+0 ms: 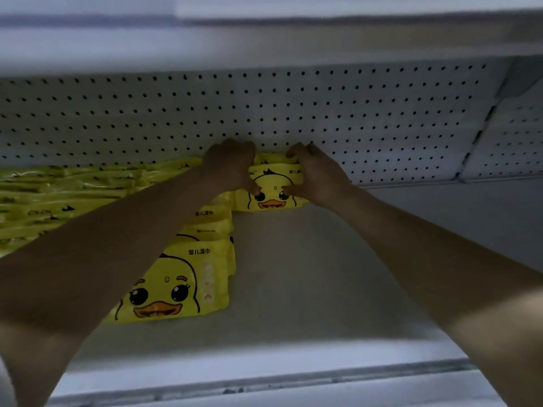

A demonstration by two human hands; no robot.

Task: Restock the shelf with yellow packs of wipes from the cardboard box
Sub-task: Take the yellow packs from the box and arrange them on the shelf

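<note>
Both arms reach deep into a white shelf [308, 289]. At the back, against the pegboard, stand yellow packs of wipes with a duck face [271, 186]. My left hand [230, 167] grips their left end, thumb on the front. My right hand [316, 174] grips their right end, thumb on the front as well. A row of more yellow duck packs [179, 286] runs from the front toward the back at my left forearm. Further yellow packs [58, 195] fill the left part of the shelf. The cardboard box is out of view.
A white perforated back panel [323, 113] closes the rear. The upper shelf's underside [264, 39] hangs low overhead. A shelf bracket [482, 133] stands at the right. Bare shelf floor lies right of the packs, with the metal front rail [293, 380] below.
</note>
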